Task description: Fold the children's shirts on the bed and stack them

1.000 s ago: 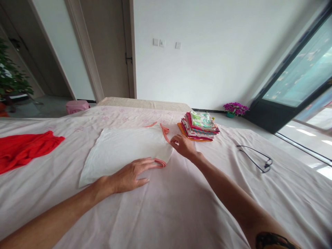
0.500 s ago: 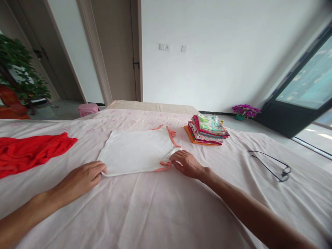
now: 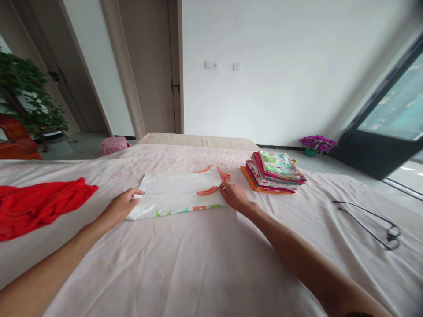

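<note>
Head camera: white garment [image 3: 175, 181] is lying on the pale sheet [image 3: 198, 264], near the folded stack [image 3: 274, 169] (using that as landmark) and left of it. Right hand [image 3: 236, 196] is pinching orange trim [image 3: 208, 191] at the garment end nearest the stack, fingertips together on cloth. Left hand [image 3: 124, 204] is touching the far end, away from the stack; can't tell whether thumb and finger are clamping cloth or just resting. Likely reason: one hand per end is holding the folded-over near flap straight, printed edge showing toward camera. Stack is probably sitting off to one side so the hands are having room.

Counts: one garment, three trim pieces showing, one stack (layers too tight to count), one red cloth [image 3: 46, 204] lying well left of the stack, one pair of glasses [image 3: 392, 237] resting to its right, nearer camera, likely out of the working area.
</note>
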### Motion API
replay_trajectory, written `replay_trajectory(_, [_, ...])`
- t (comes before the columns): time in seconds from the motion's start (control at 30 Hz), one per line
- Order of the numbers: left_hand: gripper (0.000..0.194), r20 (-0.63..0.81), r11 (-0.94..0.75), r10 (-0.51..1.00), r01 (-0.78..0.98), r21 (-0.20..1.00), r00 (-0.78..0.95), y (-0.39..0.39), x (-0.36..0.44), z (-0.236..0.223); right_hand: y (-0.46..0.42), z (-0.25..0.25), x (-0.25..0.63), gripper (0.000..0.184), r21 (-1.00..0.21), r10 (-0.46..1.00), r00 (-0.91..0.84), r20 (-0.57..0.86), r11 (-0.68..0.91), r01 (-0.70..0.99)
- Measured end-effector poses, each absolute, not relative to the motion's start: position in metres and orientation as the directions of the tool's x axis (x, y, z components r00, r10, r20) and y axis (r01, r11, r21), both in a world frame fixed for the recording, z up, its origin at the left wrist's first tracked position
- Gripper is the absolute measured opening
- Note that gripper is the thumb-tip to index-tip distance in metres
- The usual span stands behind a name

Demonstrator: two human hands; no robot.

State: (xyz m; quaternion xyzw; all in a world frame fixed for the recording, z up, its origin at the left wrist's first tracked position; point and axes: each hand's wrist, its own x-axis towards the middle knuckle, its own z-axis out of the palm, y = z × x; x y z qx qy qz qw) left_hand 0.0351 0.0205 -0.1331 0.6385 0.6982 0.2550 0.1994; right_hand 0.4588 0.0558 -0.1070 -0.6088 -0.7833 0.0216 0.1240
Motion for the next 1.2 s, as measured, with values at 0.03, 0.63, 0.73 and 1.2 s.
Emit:
replay_trajectory(0.03, [0.043,0.058,0.060,0.992,0.826,0.561,-0.111,0.020,0.035,-0.134,0.057,-0.110,0.459,0.027,-0.167,0.961,-0.225,0.160,0.251,0.953])
replay_trajectory(0.63, [0.032,0.245,-0.552,0.791,0.827,-0.110,0.561,-0.038,0.040,-0.108,0.023,-0.098,0.496,0.026,0.126,0.696,-0.694,0.184,0.683,0.719])
replay_trajectory(0.73, [0.028,0.267,-0.515,0.812,0.852,-0.093,0.520,-0.033,0.045,-0.101,0.024,-0.099,0.497,0.027,0.166,0.705,-0.681,0.196,0.661,0.732])
replay_trajectory(1.2, [0.044,0.210,-0.461,0.886,0.841,0.283,0.414,-0.026,0.148,-0.100,-0.023,-0.088,0.442,0.045,-0.113,0.655,-0.698,0.289,0.747,0.655])
